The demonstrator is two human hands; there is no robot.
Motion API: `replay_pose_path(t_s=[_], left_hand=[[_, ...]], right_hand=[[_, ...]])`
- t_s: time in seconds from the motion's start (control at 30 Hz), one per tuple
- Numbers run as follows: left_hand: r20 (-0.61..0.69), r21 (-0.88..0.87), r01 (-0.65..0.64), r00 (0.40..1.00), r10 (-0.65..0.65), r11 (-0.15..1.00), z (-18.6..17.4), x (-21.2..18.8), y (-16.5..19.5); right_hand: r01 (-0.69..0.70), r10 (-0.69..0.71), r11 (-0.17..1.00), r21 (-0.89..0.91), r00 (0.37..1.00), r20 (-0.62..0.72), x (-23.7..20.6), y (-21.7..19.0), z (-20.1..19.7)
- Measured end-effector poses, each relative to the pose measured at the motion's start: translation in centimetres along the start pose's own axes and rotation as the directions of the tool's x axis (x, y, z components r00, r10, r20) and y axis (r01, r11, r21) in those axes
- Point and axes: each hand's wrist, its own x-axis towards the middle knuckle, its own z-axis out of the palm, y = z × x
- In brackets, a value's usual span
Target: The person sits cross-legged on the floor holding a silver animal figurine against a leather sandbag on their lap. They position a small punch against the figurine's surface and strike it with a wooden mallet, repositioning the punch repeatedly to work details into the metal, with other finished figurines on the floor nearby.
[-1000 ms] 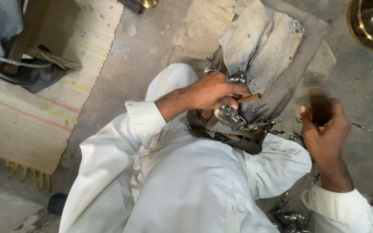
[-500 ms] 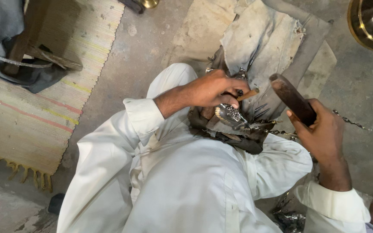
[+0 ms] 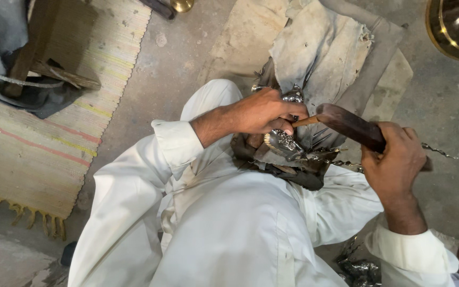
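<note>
My left hand grips a small wooden-handled punch and holds it against an embossed silver metal piece that rests over my lap. My right hand is closed around a dark wooden mallet, whose head touches the butt end of the punch. A dark pad lies under the metal piece. Both arms wear white sleeves, and my white-clad legs fill the lower middle of the view.
A worn grey cloth is spread on the concrete floor beyond my knees. A striped woven mat lies at left with a wooden block and dark fabric. A brass vessel stands at top right. Silver scraps lie at lower right.
My right hand has swung the mallet down and leftward from a raised position until its head meets the punch. My left hand has stayed on the punch and metal piece.
</note>
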Motion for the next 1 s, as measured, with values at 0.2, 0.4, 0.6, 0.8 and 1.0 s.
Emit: replay_pose_path(t_s=[0.2,0.4,0.6,0.8,1.0], left_hand=[[0.024,0.018,-0.02,1.0,0.02,1.0,-0.1,0.2,-0.3],[0.052,0.011,-0.069,0.996,0.068,0.998,-0.2,0.3,-0.5],[0.052,-0.026,-0.101,0.993,0.102,0.995,-0.3,0.5,-0.6],[0.097,-0.029,-0.074,0.992,0.077,0.997,-0.5,0.7,-0.8],[0.094,-0.053,-0.088,0.991,0.093,0.995,-0.7,0.9,-0.8]], right_hand=[[-0.042,0.042,0.999,0.022,0.999,0.02,0.1,-0.3,-0.4],[0.017,-0.017,1.0,0.012,0.999,-0.029,0.0,0.1,0.2],[-0.015,0.019,0.996,0.089,0.999,-0.045,-0.6,0.5,0.6],[-0.058,0.068,0.989,0.136,0.995,-0.069,-1.0,0.2,0.3],[-0.232,0.256,0.931,0.283,0.965,-0.05,-0.4,-1.2,-0.3]])
